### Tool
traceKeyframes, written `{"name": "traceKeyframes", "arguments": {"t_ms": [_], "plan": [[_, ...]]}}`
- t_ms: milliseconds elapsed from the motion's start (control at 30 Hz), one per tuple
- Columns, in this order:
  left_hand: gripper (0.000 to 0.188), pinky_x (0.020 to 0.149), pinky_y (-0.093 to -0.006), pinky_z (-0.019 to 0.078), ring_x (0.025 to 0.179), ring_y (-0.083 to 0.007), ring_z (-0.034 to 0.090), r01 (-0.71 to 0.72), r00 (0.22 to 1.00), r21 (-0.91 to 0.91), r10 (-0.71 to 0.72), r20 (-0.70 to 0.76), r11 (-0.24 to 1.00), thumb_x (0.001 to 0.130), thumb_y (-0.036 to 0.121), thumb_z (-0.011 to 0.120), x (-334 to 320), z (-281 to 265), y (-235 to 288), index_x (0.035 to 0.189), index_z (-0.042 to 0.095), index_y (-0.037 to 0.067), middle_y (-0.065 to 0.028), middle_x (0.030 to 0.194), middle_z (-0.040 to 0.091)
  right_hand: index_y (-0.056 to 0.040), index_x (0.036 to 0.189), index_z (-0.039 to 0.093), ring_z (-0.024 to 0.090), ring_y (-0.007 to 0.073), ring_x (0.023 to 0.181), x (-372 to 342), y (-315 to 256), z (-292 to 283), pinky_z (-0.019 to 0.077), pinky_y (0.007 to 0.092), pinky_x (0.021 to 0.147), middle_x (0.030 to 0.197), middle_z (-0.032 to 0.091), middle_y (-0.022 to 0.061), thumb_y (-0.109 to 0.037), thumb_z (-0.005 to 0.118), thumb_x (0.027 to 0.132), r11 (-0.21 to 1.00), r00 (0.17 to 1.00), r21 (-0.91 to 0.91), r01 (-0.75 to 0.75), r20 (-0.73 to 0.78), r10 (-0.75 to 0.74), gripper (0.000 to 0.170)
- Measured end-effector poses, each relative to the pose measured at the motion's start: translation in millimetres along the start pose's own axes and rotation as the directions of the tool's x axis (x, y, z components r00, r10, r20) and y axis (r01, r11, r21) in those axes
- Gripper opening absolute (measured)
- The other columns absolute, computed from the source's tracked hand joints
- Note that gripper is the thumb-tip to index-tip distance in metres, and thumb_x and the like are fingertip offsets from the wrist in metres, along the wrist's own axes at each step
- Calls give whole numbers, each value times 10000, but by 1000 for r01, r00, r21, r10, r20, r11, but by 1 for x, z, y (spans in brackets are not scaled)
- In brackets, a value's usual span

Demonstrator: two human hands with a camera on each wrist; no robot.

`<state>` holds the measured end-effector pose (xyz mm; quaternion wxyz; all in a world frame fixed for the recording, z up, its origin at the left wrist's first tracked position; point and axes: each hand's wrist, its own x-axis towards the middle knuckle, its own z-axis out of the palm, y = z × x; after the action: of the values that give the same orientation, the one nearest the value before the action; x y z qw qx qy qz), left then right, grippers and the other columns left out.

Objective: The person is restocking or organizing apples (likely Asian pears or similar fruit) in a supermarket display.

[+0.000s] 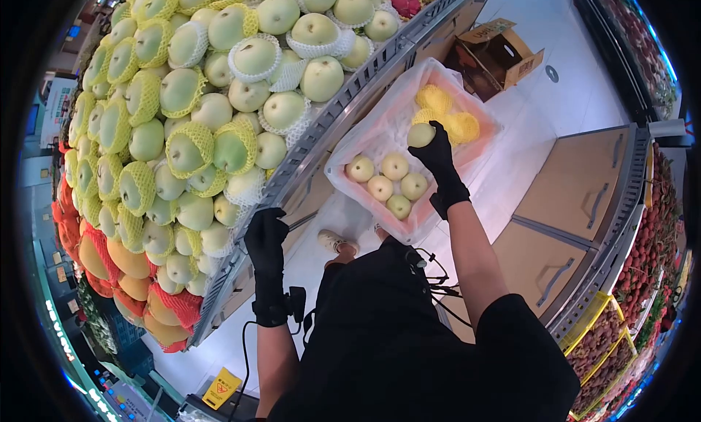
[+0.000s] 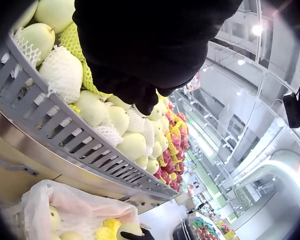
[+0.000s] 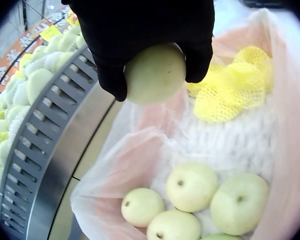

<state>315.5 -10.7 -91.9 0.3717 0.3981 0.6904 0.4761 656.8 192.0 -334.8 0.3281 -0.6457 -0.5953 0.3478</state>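
Note:
In the head view my gloved right hand [image 1: 436, 158] grips a pale green melon [image 1: 421, 135] above a crate lined with clear plastic [image 1: 343, 146]. Seen from the right wrist, thumb and fingers curl round the melon's sides [image 3: 156, 75]. Several more melons [image 3: 192, 186] lie in the near half of the crate; yellow foam nets [image 3: 230, 85] are bunched in the far half. My gloved left hand [image 1: 266, 239] hangs loosely curled beside the grey rail of the display shelf, holding nothing visible. From its wrist camera, the dark glove [image 2: 145, 50] covers part of the melon pile.
A large melon display [image 1: 212, 108], many fruits in foam nets, rises on the left behind a slatted rail [image 3: 35, 140]. An opened cardboard box [image 1: 496, 57] stands beyond the crate. Cabinets [image 1: 577, 181] and a lychee-like red fruit display [image 1: 650, 232] line the right.

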Motion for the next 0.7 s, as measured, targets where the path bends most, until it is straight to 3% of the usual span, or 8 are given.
{"name": "traceKeyframes", "arguments": {"t_ms": [200,233,333,467,533,600,667,700], "plan": [[203,596,-212,447,682,-67,574,42,999,-33,-43,-13,999,918,82,624,9,22,22,1110,605,21,-23,816,637,2,1330,432,560,318,1177,-17,-117,-31,468,395,983,1269,554,183,-252,906,559,974,980,123,191,39,-197,940],[302,692,-237,515,778,-108,640,22,999,-96,-19,27,995,880,57,663,11,23,18,1175,598,40,-44,931,683,-13,1318,442,589,319,1140,-20,-128,-31,487,394,954,1230,588,173,-266,906,579,961,966,102,257,6,-259,908],[484,785,-285,539,904,-140,631,-221,965,56,211,153,974,845,3,690,21,35,12,1299,523,29,-76,1153,630,-35,1303,453,620,314,1093,-42,-197,-52,503,388,926,1167,625,159,-268,900,603,950,946,188,249,161,-280,863],[881,957,-379,508,1211,-237,529,-349,886,-9,333,323,937,754,2,780,21,56,32,1493,307,72,-137,1494,377,-41,1286,485,635,309,1069,-76,-265,-64,508,387,908,1136,643,152,-293,886,613,915,874,294,278,317,-368,823],[935,997,-398,478,1268,-258,498,-326,875,-185,370,311,927,745,65,813,18,67,46,1508,273,74,-144,1499,367,-21,1341,458,632,313,1076,-88,-281,-57,496,387,933,1159,634,170,-321,882,607,903,849,272,333,330,-413,900],[977,1024,-408,454,1293,-271,484,-436,871,-44,434,229,899,713,119,852,20,65,41,1496,271,60,-157,1490,374,-13,1380,428,631,315,1079,-102,-305,-53,491,395,941,1169,630,174,-333,886,598,932,850,198,303,386,-359,961],[984,1025,-411,452,1282,-271,494,-494,863,28,487,132,869,696,129,867,21,58,36,1483,281,52,-159,1474,390,-28,1431,383,638,309,1048,-112,-314,-49,506,393,906,1165,630,172,-316,889,607,917,831,263,300,399,-386,1009],[980,1013,-407,468,1261,-263,512,-431,893,-113,441,90,895,671,132,880,19,54,37,1456,301,42,-158,1429,436,-32,1437,377,642,303,1030,-114,-322,-53,511,390,891,1165,630,170,-308,888,613,914,817,298,274,430,-385,1008]]}}
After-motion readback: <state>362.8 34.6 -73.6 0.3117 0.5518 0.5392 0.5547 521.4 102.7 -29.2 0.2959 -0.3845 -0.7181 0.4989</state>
